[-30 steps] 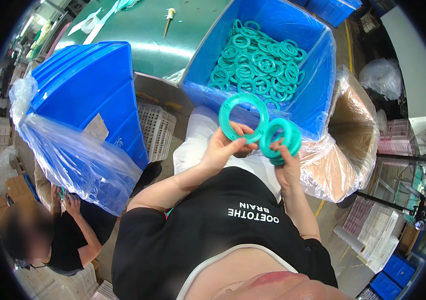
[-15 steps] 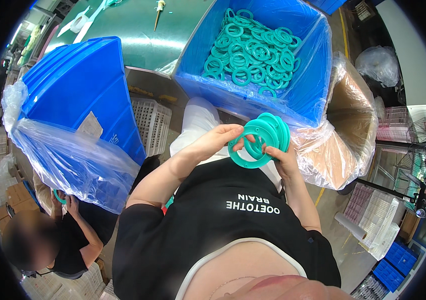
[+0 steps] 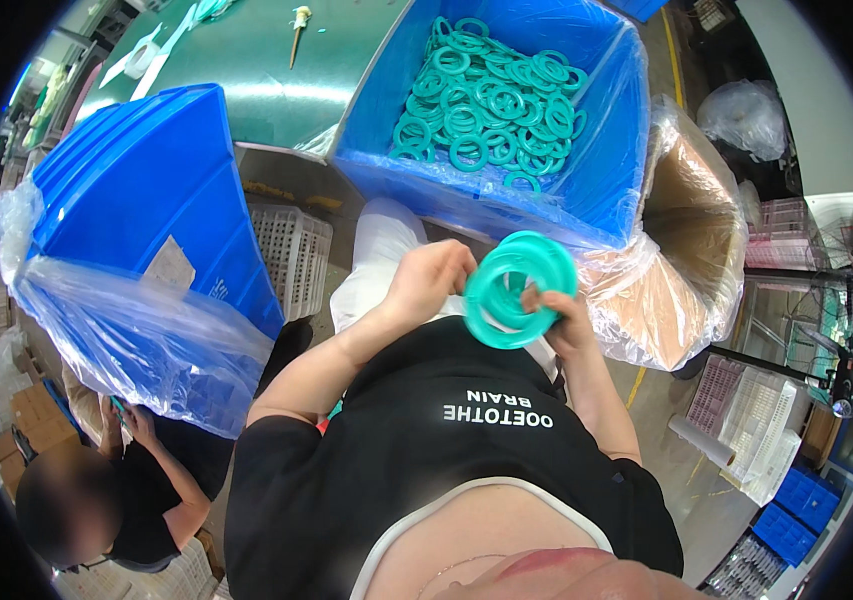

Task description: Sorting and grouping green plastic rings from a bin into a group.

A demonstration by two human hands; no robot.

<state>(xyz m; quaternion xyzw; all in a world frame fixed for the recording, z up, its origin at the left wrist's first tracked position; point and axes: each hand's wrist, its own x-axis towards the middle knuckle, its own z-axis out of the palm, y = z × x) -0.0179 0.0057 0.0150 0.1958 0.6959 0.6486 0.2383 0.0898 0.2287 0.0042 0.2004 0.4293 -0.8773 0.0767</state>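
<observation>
A small stack of teal plastic rings [image 3: 547,262] is held in front of my black shirt, slightly smeared by motion. My right hand [image 3: 568,322] grips the stack at its right edge, with the thumb on the front face and fingers through the opening. At the stack's left edge is my left hand [image 3: 430,280], its fingers curled and pinched together. Whether a ring edge is between those fingertips is hidden. Beyond my hands, many more loose teal rings [image 3: 468,153] lie heaped inside a blue bin [image 3: 586,215] lined with clear plastic.
A second blue bin [image 3: 136,185] with clear film stands tilted at left. At right is a plastic-lined carton [image 3: 686,200]. A green table [image 3: 276,95] carries tape and a small tool. A white crate [image 3: 296,255] sits between bins. Another person [image 3: 146,500] works at lower left.
My left hand has drawn slightly left from the front ring and its fingers have curled. The ring stack has turned and dipped a little in my right hand. The whole view has shifted slightly.
</observation>
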